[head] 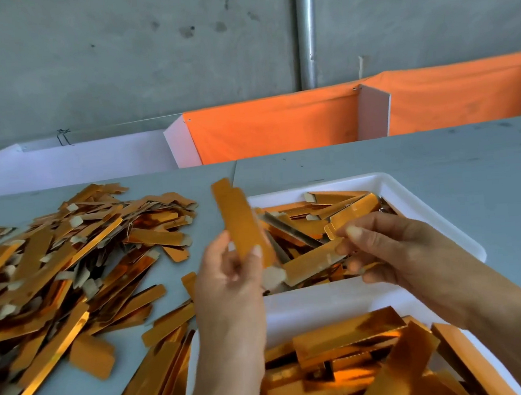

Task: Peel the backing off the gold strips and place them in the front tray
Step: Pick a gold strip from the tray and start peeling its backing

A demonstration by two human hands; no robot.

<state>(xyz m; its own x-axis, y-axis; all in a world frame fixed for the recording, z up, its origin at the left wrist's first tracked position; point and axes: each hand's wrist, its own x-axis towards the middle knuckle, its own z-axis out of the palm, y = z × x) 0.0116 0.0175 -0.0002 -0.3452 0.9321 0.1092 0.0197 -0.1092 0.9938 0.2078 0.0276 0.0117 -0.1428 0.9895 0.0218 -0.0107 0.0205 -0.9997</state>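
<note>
Head view: the left hand (228, 272) pinched a gold strip (239, 221) upright; the right hand (393, 248) pinched another piece (314, 263) over the white tray (424, 211). Loosely gripped, either could flutter into the table pile (69, 264).

Gold strip (242, 222) upright beside white tray (403, 191)

– What are the two hands doing?
– The left hand (228, 272) is up, thumb and fingers pinching. The right hand (393, 248) reaches in from the right, its fingertips pinching too, close beside the left.
</note>
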